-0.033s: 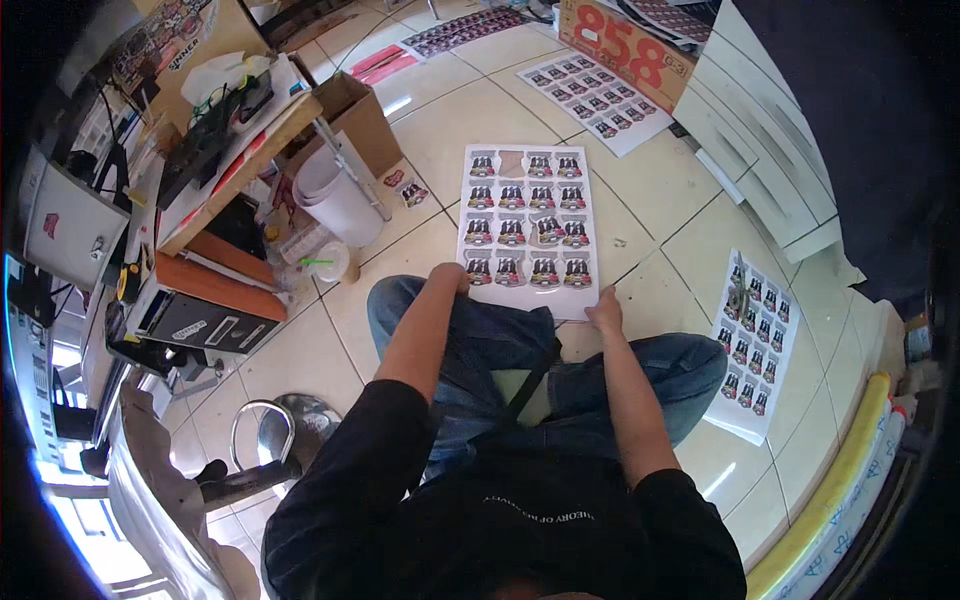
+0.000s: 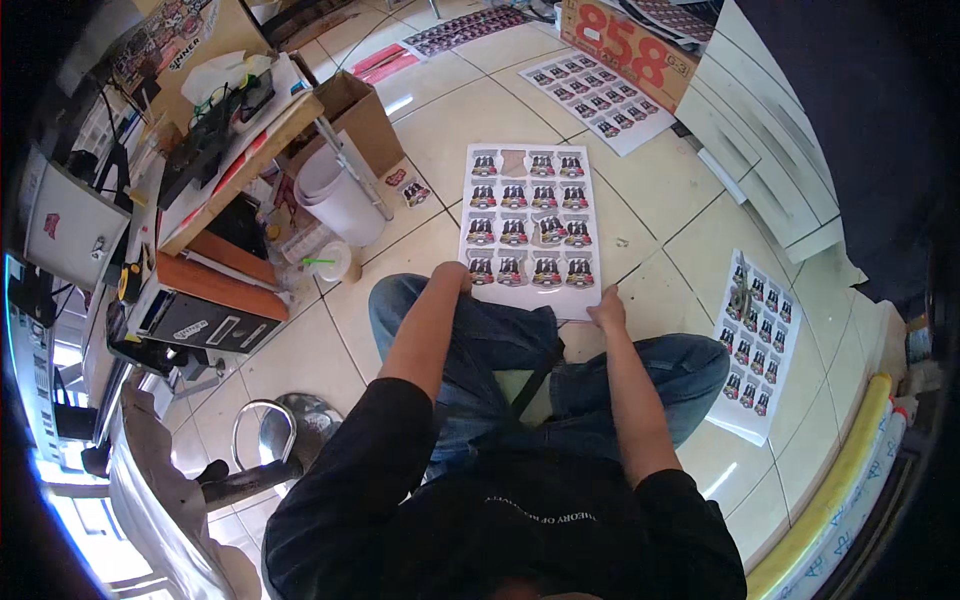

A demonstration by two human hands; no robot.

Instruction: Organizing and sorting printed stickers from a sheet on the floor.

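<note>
A white sheet of printed stickers point(image 2: 529, 207) lies on the tiled floor before my crossed legs, with rows of the same picture in black, red and yellow. One place in its top row shows plain brown instead of a picture. A loose cut-out seems to rest on the third row. My left hand point(image 2: 460, 275) is closed on the sheet's near left corner, its fingertips partly hidden. At the near right corner, my right hand point(image 2: 607, 308) pinches the edge between thumb and fingers.
To the right lies another sticker sheet point(image 2: 757, 350) with a grey metal tool point(image 2: 741, 297) on it. A third sheet point(image 2: 600, 100) lies far off by a cardboard box point(image 2: 625, 52). White drawers point(image 2: 765, 150) stand right; a plastic cup point(image 2: 341, 262) and paper roll point(image 2: 340, 200) stand left.
</note>
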